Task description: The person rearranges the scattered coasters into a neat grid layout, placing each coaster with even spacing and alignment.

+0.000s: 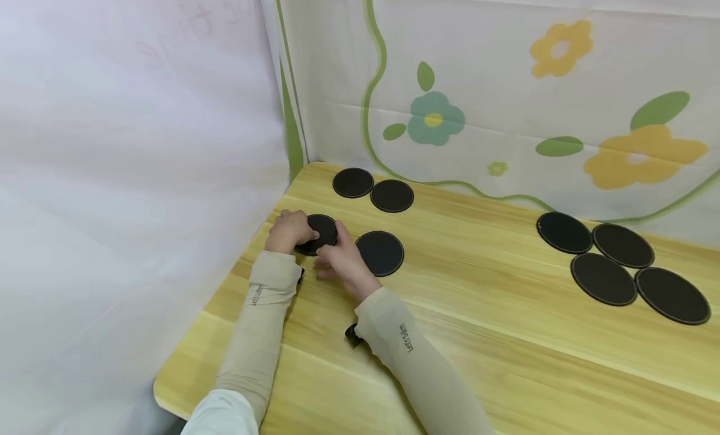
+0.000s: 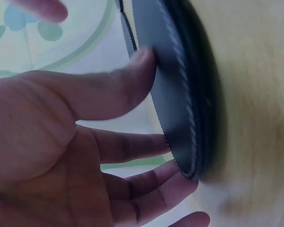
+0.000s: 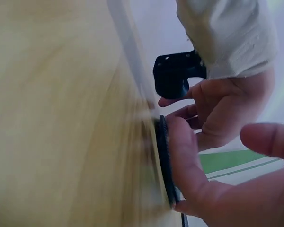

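A round black coaster with pale edge stitching lies near the table's left edge. My left hand holds its left side, the thumb on the upper face and the other fingers at the rim. In the left wrist view the coaster looks thick; I cannot tell whether it is more than one. My right hand is at the coaster's right and near side, fingers spread around the rim. The right wrist view shows the coaster edge-on beside those fingers. Another black coaster lies just right of my right hand.
Two black coasters, one at the back left and its neighbour, lie side by side. Several more coasters form a cluster at the right. The wooden table meets a flowered curtain behind and a white sheet at left.
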The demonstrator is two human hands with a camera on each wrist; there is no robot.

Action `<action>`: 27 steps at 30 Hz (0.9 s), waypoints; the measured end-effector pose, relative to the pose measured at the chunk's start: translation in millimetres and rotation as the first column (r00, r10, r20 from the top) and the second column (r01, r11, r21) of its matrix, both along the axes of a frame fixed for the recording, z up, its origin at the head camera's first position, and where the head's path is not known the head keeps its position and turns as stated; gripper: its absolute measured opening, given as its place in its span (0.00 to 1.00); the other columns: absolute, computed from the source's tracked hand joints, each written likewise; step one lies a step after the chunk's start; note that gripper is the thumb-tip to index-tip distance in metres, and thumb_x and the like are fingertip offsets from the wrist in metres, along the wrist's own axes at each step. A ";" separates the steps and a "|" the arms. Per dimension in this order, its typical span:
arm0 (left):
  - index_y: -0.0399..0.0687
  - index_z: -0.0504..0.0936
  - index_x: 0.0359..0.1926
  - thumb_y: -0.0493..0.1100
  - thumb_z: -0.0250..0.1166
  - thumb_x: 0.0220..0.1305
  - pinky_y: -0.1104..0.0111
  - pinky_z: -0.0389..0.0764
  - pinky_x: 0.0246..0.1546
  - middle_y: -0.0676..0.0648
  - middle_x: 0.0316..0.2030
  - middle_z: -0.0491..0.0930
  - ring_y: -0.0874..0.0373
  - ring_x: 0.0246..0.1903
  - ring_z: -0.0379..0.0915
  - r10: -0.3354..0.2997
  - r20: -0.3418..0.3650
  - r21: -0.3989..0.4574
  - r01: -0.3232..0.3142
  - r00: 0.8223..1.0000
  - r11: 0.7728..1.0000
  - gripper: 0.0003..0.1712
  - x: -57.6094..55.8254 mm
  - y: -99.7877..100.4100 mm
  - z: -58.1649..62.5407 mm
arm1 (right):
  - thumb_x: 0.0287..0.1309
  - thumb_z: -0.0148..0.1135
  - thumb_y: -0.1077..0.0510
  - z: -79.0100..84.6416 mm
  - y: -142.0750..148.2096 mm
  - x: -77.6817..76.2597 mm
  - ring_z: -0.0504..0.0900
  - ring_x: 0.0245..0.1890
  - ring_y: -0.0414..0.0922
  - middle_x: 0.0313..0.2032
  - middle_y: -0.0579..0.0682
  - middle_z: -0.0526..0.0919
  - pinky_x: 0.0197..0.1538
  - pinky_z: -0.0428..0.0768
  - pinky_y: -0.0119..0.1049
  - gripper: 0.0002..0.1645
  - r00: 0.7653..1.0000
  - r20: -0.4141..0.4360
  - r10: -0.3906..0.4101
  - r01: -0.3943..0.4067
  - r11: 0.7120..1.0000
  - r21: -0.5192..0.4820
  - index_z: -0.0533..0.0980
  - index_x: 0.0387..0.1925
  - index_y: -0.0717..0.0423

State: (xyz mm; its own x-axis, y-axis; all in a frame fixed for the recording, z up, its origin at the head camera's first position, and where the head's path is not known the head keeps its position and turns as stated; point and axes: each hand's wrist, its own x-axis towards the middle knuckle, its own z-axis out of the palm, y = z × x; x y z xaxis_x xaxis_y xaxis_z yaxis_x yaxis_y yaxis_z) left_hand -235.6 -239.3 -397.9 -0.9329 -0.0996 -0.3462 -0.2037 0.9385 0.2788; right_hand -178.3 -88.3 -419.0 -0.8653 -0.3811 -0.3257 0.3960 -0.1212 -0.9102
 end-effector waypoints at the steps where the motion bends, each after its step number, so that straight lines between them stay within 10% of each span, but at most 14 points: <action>1: 0.31 0.73 0.66 0.51 0.61 0.73 0.42 0.71 0.57 0.24 0.60 0.65 0.30 0.59 0.65 -0.007 -0.008 0.011 0.007 1.000 1.000 0.32 0.0 -2.2 1.4 | 0.65 0.56 0.67 0.8 -0.1 0.1 0.83 0.48 0.57 0.75 0.58 0.57 0.48 0.83 0.53 0.53 0.999 -0.013 -0.040 0.040 0.999 -0.009 0.43 0.82 0.39; 8: 0.28 0.73 0.64 0.46 0.55 0.76 0.45 0.69 0.60 0.26 0.58 0.69 0.32 0.58 0.67 0.021 -0.214 0.184 0.020 0.977 0.983 0.27 1.4 -8.6 19.2 | 0.60 0.53 0.77 6.5 1.2 -0.8 0.83 0.32 0.48 0.68 0.55 0.63 0.42 0.85 0.44 0.47 0.926 -0.161 -0.342 0.321 0.937 -0.138 0.60 0.77 0.44; 16: 0.33 0.75 0.63 0.38 0.57 0.76 0.54 0.77 0.48 0.32 0.54 0.77 0.42 0.48 0.75 0.060 -0.297 0.518 0.108 0.953 0.849 0.20 4.3 -2.5 34.0 | 0.66 0.52 0.75 12.6 16.3 -7.2 0.75 0.25 0.42 0.40 0.50 0.72 0.34 0.82 0.34 0.38 0.846 -0.081 -0.527 0.481 0.820 -0.311 0.64 0.74 0.50; 27: 0.38 0.76 0.64 0.40 0.60 0.75 0.62 0.77 0.40 0.36 0.47 0.79 0.47 0.39 0.76 0.113 -0.296 0.665 0.119 0.949 0.737 0.21 8.5 17.6 44.1 | 0.75 0.53 0.61 18.0 50.4 -11.3 0.71 0.14 0.42 0.24 0.53 0.75 0.28 0.84 0.37 0.33 0.898 -0.305 -0.318 0.301 0.948 -0.101 0.62 0.76 0.38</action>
State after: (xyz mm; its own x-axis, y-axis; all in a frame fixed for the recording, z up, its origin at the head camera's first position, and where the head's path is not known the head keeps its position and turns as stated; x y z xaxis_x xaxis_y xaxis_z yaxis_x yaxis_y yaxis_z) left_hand -227.1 -221.6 -353.9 -0.9983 0.0518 -0.0278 0.0006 0.4827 0.8758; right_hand -189.5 -37.8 -401.0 -0.9963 -0.0862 -0.0061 0.0267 -0.2401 -0.9704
